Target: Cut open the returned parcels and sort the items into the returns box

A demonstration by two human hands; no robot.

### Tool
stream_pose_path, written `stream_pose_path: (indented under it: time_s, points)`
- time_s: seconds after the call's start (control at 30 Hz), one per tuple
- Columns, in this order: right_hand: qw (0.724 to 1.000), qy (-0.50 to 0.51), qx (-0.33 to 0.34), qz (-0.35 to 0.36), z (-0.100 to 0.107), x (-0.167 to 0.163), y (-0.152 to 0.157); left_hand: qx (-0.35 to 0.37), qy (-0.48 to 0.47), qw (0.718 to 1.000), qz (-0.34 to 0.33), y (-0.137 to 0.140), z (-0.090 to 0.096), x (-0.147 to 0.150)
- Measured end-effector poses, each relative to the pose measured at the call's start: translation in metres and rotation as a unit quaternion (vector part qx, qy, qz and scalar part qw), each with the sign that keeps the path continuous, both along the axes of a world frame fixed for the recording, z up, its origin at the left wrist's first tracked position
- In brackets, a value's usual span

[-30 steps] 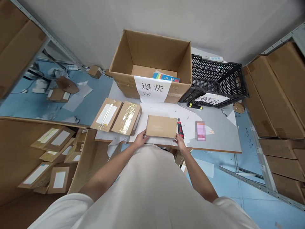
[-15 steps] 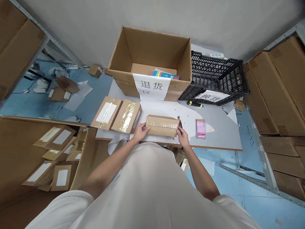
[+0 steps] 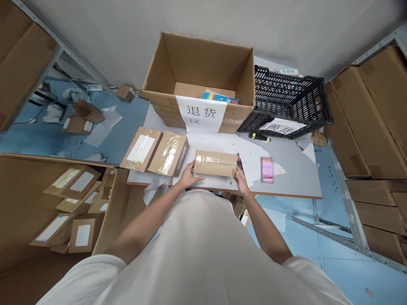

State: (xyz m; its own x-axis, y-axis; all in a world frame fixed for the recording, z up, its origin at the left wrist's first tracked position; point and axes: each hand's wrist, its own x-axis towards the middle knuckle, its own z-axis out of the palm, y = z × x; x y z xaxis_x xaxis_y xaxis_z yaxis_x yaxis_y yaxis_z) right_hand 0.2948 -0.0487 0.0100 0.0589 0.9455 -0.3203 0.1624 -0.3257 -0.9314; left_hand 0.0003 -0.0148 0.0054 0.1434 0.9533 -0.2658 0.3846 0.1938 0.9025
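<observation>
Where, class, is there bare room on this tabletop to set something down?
The tabletop's right end, beyond the pixelated pink item and small sticker, is bare. A lightly littered strip lies between the large labelled carton and the small taped carton. Crowded: the left end, with two taped parcels, and the back, with that large carton and black plastic crate.

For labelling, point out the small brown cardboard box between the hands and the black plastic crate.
Small brown cardboard box [image 3: 214,159], head view, taped face.
Black plastic crate [image 3: 277,87], head view, far wall.

held carton [image 3: 216,170]: matt cardboard, glossy tape [image 3: 210,159] | crate [image 3: 285,78]: matt plastic | box sign [image 3: 201,116]: smooth paper | shirt [image 3: 206,241]: matt cloth
</observation>
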Motion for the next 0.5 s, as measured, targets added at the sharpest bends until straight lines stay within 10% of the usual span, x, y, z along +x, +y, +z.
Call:
stream_pose_path:
  time_s: [0.5]
  points:
    - [0.996, -0.087, -0.004, 0.038, -0.004, -0.005, 0.004, -0.035, -0.085, 0.995, 0.036, 0.001, -0.028, -0.001]
